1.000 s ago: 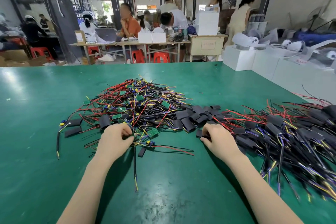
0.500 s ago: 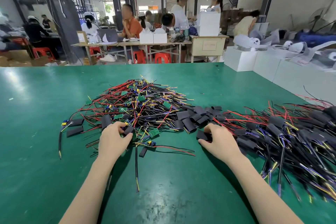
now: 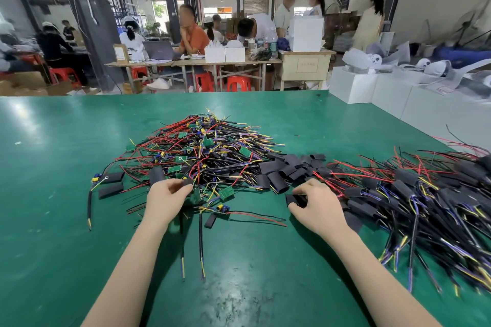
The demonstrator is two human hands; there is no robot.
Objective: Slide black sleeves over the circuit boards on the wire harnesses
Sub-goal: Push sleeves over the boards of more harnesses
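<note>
Head view: both hands work at the near edge of the parts spread over a green table.

Left hand: fingers curled, tips meeting on a small dark piece at the near edge of the unsleeved harness pile. Whether that piece is a sleeve or a wire end cannot be told. A green circuit board lies just beside the fingertips.

Right hand: fingers curled round a black sleeve, which lies on the table surface and protrudes to the left of the fingers.

Unsleeved harness pile: centre of the table, a tangle of red, black, yellow and purple wires with bare green boards showing.

Loose sleeve cluster: between the two piles, just beyond the right hand.

Sleeved harness pile: at right, its boards covered in black; its near part is blurred.

Two further flat sleeves lie at the left, beside a harness with a yellow-and-blue connector.

White boxes stand along the right edge of the table.
</note>
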